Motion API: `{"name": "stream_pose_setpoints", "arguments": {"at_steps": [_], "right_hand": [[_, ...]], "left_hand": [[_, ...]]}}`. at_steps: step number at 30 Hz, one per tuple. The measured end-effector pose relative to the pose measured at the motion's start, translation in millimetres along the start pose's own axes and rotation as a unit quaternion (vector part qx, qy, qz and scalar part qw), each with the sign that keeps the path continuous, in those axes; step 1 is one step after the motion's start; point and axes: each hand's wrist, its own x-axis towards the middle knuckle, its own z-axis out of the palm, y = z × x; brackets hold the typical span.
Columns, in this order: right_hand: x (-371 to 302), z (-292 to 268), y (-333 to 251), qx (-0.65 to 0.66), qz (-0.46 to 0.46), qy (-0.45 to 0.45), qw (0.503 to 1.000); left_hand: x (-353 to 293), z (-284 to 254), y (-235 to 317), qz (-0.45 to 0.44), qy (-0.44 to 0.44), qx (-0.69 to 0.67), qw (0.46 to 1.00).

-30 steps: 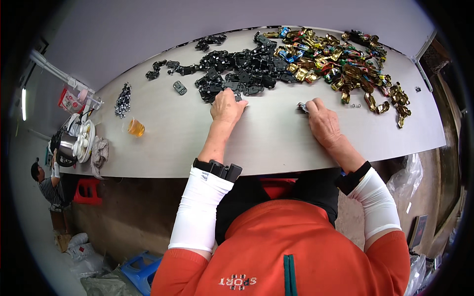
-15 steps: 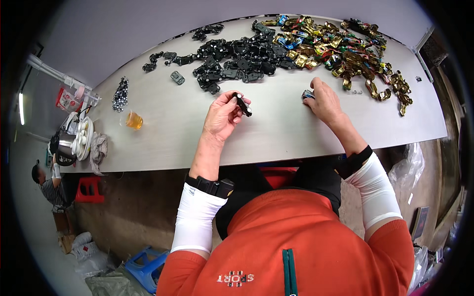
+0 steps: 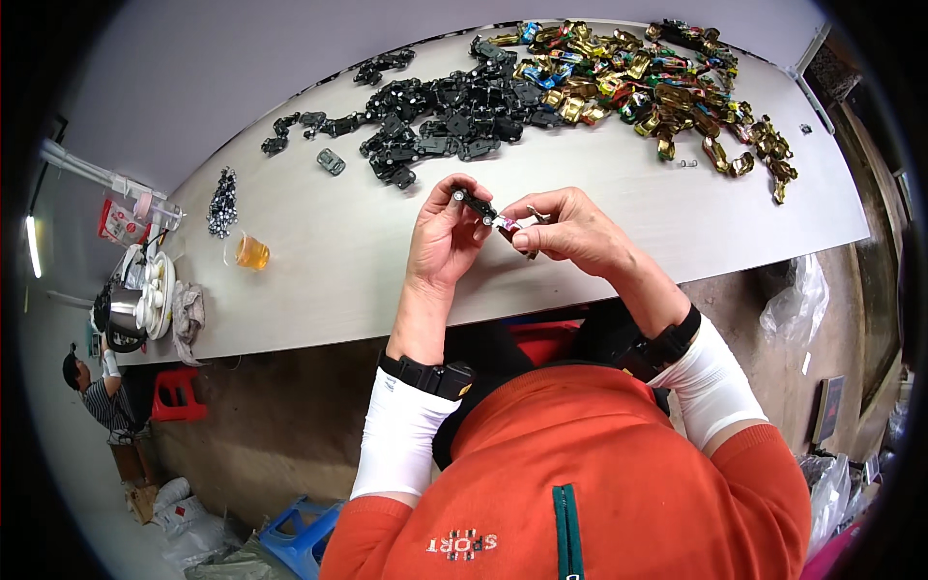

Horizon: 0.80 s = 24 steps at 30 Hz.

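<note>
My left hand [image 3: 440, 242] pinches a black toy car chassis [image 3: 473, 204] with small wheels between thumb and fingers. Close against its near end, my right hand [image 3: 585, 237] grips a small toy car body shell [image 3: 509, 223], whose visible part is whitish and pink. Fingers cover much of the shell, and I cannot tell whether the two parts are joined. Beyond my hands lies a heap of black toy car chassis [image 3: 445, 108]. A pile of gold and many-coloured car shells [image 3: 667, 92] adjoins it on the right.
One loose chassis [image 3: 331, 161] lies left of the heap. Farther left are a strip of small wheels [image 3: 222, 201] and a plastic cup of amber liquid [image 3: 251, 252]. A tray with cups [image 3: 162, 290] and a grey cloth [image 3: 188, 314] sit at the table's left end.
My right hand has come left and toward me with the shell, from the tabletop to the chassis in my left hand. The view has shifted slightly.
</note>
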Motion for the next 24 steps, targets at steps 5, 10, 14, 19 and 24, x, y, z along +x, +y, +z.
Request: {"name": "stream_pose_setpoints", "arguments": {"at_steps": [5,10,14,19,24], "right_hand": [[0.9,14.2,11.5,-0.001,-0.04,0.007,0.999],[3.1,15.4,1.8,0.021,0.006,0.022,1.0],[3.7,15.3,9.1,0.051,0.003,0.003,0.999],[0.7,9.4,12.0,0.127,-0.065,0.111,0.984],[-7.6,14.5,-3.3,0.06,-0.125,0.146,0.979]], "left_hand": [[-11.1,13.8,3.5,-0.002,0.017,0.009,1.0],[-21.7,29.2,3.5,0.013,0.047,-0.024,0.999],[-22.8,1.8,-4.9,0.027,0.006,-0.017,0.999],[-24.1,9.5,-4.6,0.032,0.015,-0.012,0.999],[-26.4,11.6,-7.3,0.028,0.022,0.018,0.999]]}}
